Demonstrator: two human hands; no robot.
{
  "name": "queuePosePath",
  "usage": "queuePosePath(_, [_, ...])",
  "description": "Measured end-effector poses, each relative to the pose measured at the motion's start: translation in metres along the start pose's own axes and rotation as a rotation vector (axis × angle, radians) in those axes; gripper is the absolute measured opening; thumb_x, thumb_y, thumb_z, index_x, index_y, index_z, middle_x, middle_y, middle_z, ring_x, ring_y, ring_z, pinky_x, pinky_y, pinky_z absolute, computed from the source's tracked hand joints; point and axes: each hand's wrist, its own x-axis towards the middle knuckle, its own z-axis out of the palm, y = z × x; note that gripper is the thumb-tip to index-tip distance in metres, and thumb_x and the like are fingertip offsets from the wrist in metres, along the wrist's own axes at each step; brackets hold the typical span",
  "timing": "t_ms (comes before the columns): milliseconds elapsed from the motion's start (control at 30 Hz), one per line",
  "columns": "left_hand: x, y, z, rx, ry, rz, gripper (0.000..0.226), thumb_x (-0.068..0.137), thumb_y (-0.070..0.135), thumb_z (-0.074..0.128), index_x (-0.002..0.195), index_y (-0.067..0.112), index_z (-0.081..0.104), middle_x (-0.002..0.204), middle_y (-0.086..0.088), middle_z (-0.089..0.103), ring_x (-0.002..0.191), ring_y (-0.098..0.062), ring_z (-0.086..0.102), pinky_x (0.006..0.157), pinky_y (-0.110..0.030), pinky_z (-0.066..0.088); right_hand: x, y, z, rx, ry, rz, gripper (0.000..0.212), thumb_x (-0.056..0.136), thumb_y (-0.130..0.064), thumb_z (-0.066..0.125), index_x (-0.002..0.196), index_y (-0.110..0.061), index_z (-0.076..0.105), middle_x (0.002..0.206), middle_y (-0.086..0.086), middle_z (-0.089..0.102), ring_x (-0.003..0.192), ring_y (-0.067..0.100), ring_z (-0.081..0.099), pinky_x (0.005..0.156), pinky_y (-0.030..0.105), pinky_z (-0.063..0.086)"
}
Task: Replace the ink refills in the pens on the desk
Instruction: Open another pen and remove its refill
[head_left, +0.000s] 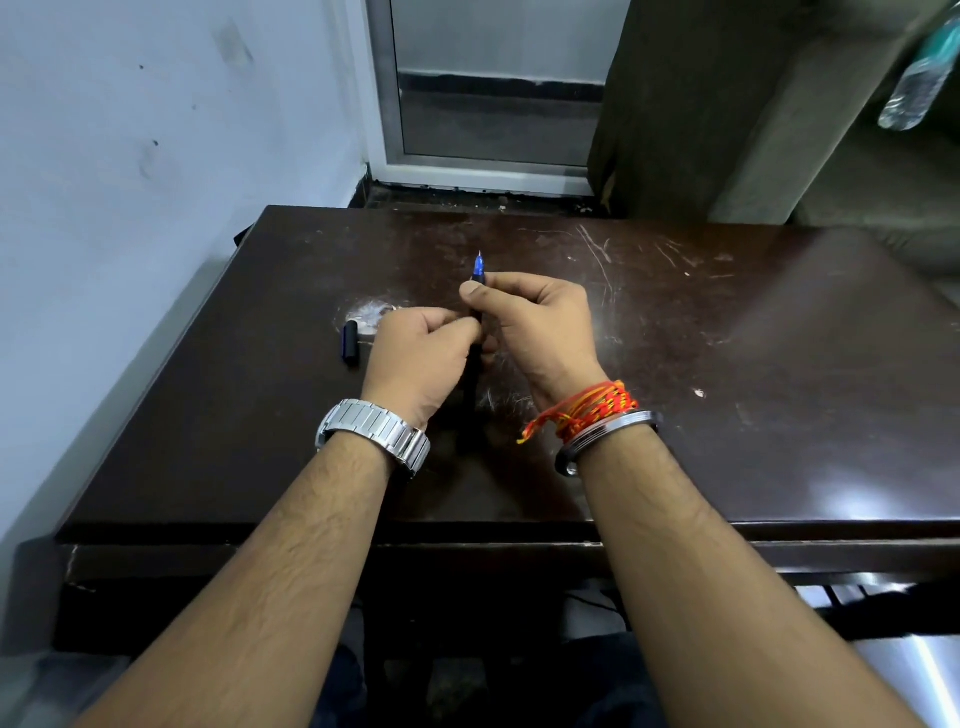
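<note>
Over the middle of the dark desk, both hands grip one pen. Its long axis runs 6 to 12 o'clock, blue tip pointing to 12. The right hand pinches the upper barrel; the left hand clenches the lower barrel. A pen cap lies at 9 o'clock.

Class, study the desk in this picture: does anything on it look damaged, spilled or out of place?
Yes. The desk top is scratched, with a whitish smear beside the left hand. A loose pen cap lies apart from the pen.
</note>
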Motion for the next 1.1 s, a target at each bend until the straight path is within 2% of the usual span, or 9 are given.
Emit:
queuePosePath(133, [-0.003,-0.002,-0.002,0.062,0.043,0.078,0.005,0.062,0.023,0.079,0.064,0.026,0.077,0.063,-0.004,0.074,0.067,-0.024,0.074,0.072,-0.054,0.061,0.001,-0.001,-0.001,-0.024,0.019,-0.034,0.014,0.078,-0.01,0.08,0.067,-0.018,0.077,0.065,0.001,0.07,0.066,0.018,0.064,0.061,0.032,0.056])
queuePosePath(267, [-0.005,0.001,-0.001,0.018,0.024,0.057,0.016,0.059,0.031,0.079,0.071,0.022,0.078,0.072,-0.014,0.076,0.077,-0.037,0.074,0.075,-0.056,0.06,0.002,-0.001,0.0,-0.047,0.012,-0.041,0.015,0.081,-0.011,0.079,0.068,-0.018,0.076,0.059,-0.007,0.068,0.058,0.01,0.062,0.055,0.026,0.053])
queuePosePath(367, [-0.003,0.002,-0.001,-0.021,0.002,0.023,0.018,0.064,0.031,0.071,0.073,0.017,0.078,0.082,-0.027,0.074,0.084,-0.048,0.071,0.078,-0.066,0.055,0.002,0.0,-0.002,-0.022,0.005,-0.014,0.013,0.084,-0.011,0.075,0.072,-0.014,0.076,0.06,0.002,0.065,0.054,0.013,0.056,0.048,0.024,0.048])
queuePosePath(500, [-0.003,-0.002,-0.003,-0.008,0.008,0.066,0.011,0.067,0.033,0.077,0.077,0.03,0.08,0.075,-0.009,0.078,0.078,-0.032,0.076,0.078,-0.059,0.059,0.004,0.001,-0.004,-0.063,0.03,-0.027,0.002,0.084,-0.012,0.077,0.082,-0.012,0.076,0.067,0.004,0.07,0.062,0.016,0.062,0.057,0.03,0.054])
queuePosePath(700, [-0.004,0.0,-0.003,0.036,0.069,0.103,0.007,0.066,0.035,0.082,0.071,0.032,0.077,0.066,-0.003,0.076,0.069,-0.024,0.076,0.07,-0.054,0.062,0.007,0.003,-0.005,-0.085,0.089,-0.042,0.007,0.078,-0.015,0.083,0.075,-0.015,0.077,0.064,-0.004,0.072,0.06,0.007,0.065,0.06,0.026,0.056])
queuePosePath(833, [0.006,0.0,-0.022,0.235,0.322,0.158,0.028,0.069,0.053,0.074,0.06,0.026,0.073,0.054,0.009,0.069,0.06,-0.007,0.071,0.065,-0.026,0.059,0.009,0.004,-0.007,-0.071,0.151,-0.064,0.012,0.077,-0.017,0.084,0.067,-0.02,0.077,0.063,-0.009,0.074,0.06,0.0,0.065,0.059,0.015,0.052])
queuePosePath(900, [0.013,-0.004,-0.039,0.423,0.477,0.18,0.019,0.074,0.041,0.073,0.063,0.025,0.074,0.058,0.013,0.068,0.064,-0.006,0.069,0.066,-0.017,0.049,0.009,0.005,-0.008,-0.071,0.167,-0.044,0.013,0.075,-0.017,0.085,0.066,-0.02,0.077,0.063,-0.008,0.074,0.057,-0.001,0.064,0.054,0.01,0.048])
queuePosePath(1000, [0.018,-0.013,-0.058,0.559,0.546,0.032,0.008,0.076,0.024,0.074,0.07,0.018,0.073,0.075,-0.002,0.072,0.065,-0.02,0.06,0.067,-0.021,0.043,0.009,0.007,-0.009,-0.123,0.18,-0.019,0.009,0.073,-0.021,0.087,0.07,-0.018,0.078,0.075,0.004,0.078,0.065,0.003,0.066,0.057,0.009,0.05])
queuePosePath(1100, [0.021,-0.017,-0.064,0.641,0.529,-0.113,0.018,0.076,0.024,0.076,0.074,0.007,0.072,0.072,-0.008,0.066,0.062,-0.025,0.057,0.058,-0.027,0.042,0.009,0.008,-0.009,-0.153,0.167,-0.012,0.01,0.071,-0.024,0.087,0.072,-0.018,0.079,0.078,0.003,0.079,0.072,0.002,0.07,0.063,0.01,0.051])
